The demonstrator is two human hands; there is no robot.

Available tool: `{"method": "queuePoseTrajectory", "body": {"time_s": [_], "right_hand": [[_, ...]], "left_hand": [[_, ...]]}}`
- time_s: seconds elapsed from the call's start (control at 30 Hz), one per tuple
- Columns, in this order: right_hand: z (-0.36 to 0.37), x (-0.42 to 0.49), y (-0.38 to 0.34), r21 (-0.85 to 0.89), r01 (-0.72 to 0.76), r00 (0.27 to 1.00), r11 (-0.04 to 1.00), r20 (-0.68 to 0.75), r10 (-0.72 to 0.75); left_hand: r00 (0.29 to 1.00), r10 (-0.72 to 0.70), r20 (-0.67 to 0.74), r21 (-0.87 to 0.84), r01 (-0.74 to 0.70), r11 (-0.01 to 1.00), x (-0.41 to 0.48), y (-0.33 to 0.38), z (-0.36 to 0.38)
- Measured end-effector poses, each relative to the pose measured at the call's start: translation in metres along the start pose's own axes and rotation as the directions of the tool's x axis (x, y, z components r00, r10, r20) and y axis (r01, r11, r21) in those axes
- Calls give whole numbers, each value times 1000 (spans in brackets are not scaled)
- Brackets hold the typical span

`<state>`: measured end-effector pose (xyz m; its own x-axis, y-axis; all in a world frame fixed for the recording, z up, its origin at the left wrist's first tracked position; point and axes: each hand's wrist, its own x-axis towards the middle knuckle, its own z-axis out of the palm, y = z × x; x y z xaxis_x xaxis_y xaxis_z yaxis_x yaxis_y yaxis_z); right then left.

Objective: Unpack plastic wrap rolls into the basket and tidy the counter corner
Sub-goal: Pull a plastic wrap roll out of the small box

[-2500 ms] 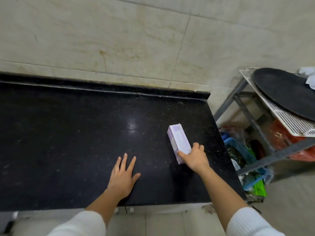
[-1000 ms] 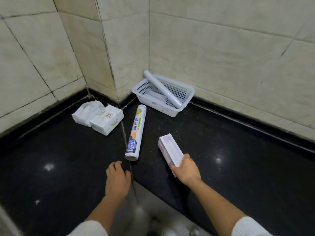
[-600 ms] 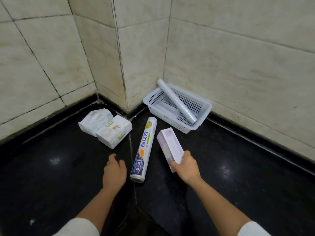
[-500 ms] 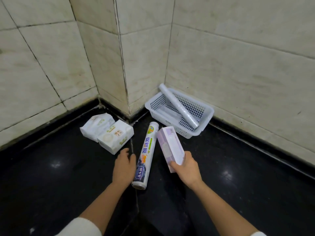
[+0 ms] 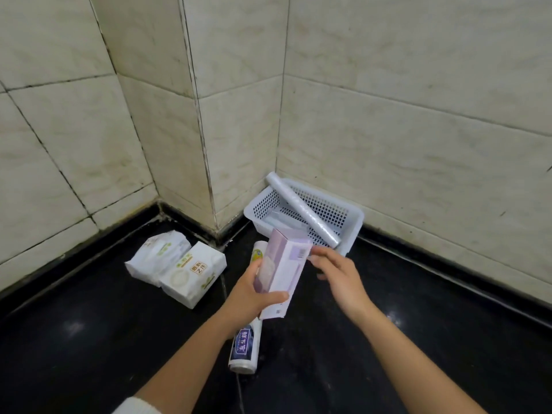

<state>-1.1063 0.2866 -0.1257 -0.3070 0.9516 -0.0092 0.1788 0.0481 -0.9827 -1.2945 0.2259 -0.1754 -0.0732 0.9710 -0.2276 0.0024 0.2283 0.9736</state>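
My left hand (image 5: 254, 294) grips a long pale purple box (image 5: 283, 270), held tilted above the black counter (image 5: 89, 339). My right hand (image 5: 337, 276) hovers just right of the box's upper end, fingers spread, fingertips near its barcode. A white perforated basket (image 5: 349, 231) sits in the wall corner behind the box. A bare clear wrap roll (image 5: 301, 212) leans diagonally across the basket. A printed wrap roll (image 5: 245, 348) lies on the counter under my left forearm, partly hidden.
Two white tissue packs (image 5: 179, 267) lie to the left near the wall's jutting corner. Tiled walls close the counter at the back and left. The black counter stretches out to the right and toward me.
The purple box has passed from my right hand to my left and been lifted off the counter. My right hand has let go and opened beside it. The view moved closer to the corner.
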Motion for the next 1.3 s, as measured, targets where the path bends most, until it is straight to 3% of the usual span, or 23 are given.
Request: {"method": "queuePoseTrajectory", "body": {"time_s": [0.13, 0.27, 0.47, 0.57, 0.77, 0.9, 1.1, 1.2, 1.27, 1.3], "right_hand": [[-11, 27, -29, -116, 28, 997, 993, 75, -20], [-17, 38, -39, -202, 71, 975, 977, 222, -25], [-29, 45, -47, -259, 64, 929, 964, 368, 37], [-30, 46, -43, -245, 59, 933, 968, 358, 34], [-33, 45, -30, -63, -108, 960, 992, 252, 121], [-39, 45, -22, -51, -132, 962, 990, 233, 140], [-57, 53, -22, 33, -199, 972, 979, 136, 193], [-61, 55, -20, -197, -38, 997, 980, -73, 24], [-63, 52, -17, -493, 122, 971, 861, -118, -205], [-63, 49, -18, -548, 182, 959, 816, -83, -270]], "left_hand": [[994, 107, 5, 84, -107, 991, 0, 5, -5], [990, 125, 65, 91, -131, 987, 0, 11, -13], [954, -129, 272, 74, 112, 991, -4, 19, -30], [954, -143, 262, 104, 119, 987, -3, 19, -30], [990, 80, 119, 345, -117, 931, -8, 30, -7], [996, 66, 54, 390, -82, 917, -6, 23, -6], [992, 52, 116, 385, -93, 918, -3, 27, -6], [990, 76, 119, 380, -116, 918, -1, 30, -3], [990, 78, 116, 385, -117, 915, -1, 30, -2], [991, 79, 108, 391, -115, 913, -1, 31, -1]]}}
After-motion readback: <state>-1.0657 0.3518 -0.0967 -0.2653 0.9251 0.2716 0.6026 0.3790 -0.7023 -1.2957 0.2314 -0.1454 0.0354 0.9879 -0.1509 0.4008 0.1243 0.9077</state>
